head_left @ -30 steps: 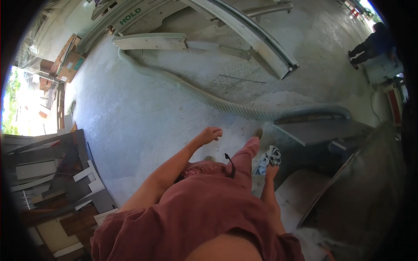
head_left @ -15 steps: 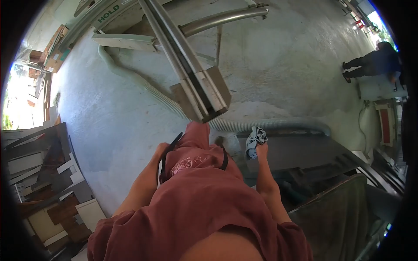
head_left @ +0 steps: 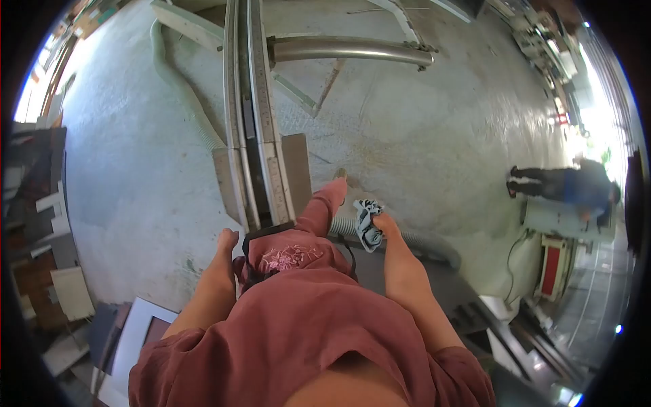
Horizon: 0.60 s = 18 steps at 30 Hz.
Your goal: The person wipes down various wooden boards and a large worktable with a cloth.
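A crumpled grey-blue cloth with dark patches (head_left: 369, 229) is bunched in my right hand (head_left: 385, 224), whose fingers are closed around it. That arm reaches forward, over a ribbed hose lying on the floor. My left hand (head_left: 229, 239) hangs low at my left side, its fingers mostly hidden from above. Close beside it is the near end of a long metal rail (head_left: 256, 169) with a slot down its middle. One leg in reddish trousers is stepping forward to the right of this rail.
A ribbed hose (head_left: 178, 81) runs along the concrete floor at the left. A thick metal tube (head_left: 352, 49) juts right from the rail. Boards and panels (head_left: 72, 293) are stacked at left. Another person (head_left: 569, 184) stands at a bench on the right.
My view has turned right and I have stepped forward. The rail now stands closer on my left, and the cloth has moved left in view, still in my right hand.
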### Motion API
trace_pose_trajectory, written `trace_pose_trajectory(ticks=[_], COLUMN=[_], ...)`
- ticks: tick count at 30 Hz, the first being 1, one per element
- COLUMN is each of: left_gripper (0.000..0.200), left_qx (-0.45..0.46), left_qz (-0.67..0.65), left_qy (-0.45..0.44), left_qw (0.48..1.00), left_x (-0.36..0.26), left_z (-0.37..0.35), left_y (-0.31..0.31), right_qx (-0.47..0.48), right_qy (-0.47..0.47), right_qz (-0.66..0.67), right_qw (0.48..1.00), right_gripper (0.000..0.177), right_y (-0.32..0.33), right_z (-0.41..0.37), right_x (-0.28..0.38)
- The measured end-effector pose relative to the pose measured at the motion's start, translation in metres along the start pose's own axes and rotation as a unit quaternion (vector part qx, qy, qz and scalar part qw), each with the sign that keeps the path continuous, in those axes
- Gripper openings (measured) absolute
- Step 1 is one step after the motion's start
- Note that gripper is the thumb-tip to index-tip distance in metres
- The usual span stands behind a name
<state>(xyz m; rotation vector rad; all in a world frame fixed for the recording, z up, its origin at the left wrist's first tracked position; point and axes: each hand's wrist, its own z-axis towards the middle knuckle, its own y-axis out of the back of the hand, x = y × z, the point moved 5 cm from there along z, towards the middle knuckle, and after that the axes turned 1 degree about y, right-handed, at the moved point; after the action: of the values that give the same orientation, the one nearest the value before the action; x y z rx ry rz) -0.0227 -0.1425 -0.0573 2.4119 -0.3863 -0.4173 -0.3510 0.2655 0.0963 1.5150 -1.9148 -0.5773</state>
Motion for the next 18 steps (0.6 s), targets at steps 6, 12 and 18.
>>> trace_pose_trajectory(ticks=[6, 12, 18], left_gripper=[0.041, 0.041, 0.036], left_qx=[-0.006, -0.01, 0.014], left_qz=[0.02, 0.04, 0.0], left_qy=[0.093, 0.134, -0.014], left_qw=[0.995, 0.99, 1.0], left_x=[-0.01, -0.046, -0.254], left_z=[-0.073, -0.105, -0.106], left_y=[-0.064, -0.083, -0.102], right_qx=[0.079, 0.102, 0.104], right_qy=[-0.022, -0.059, -0.174], right_qz=[0.025, 0.082, 0.041], right_qw=[0.996, 0.99, 0.978], right_gripper=[0.06, 0.062, 0.054], right_y=[0.102, 0.182, 0.299], right_z=[0.074, 0.102, 0.151], right_x=[0.015, -0.03, -0.172])
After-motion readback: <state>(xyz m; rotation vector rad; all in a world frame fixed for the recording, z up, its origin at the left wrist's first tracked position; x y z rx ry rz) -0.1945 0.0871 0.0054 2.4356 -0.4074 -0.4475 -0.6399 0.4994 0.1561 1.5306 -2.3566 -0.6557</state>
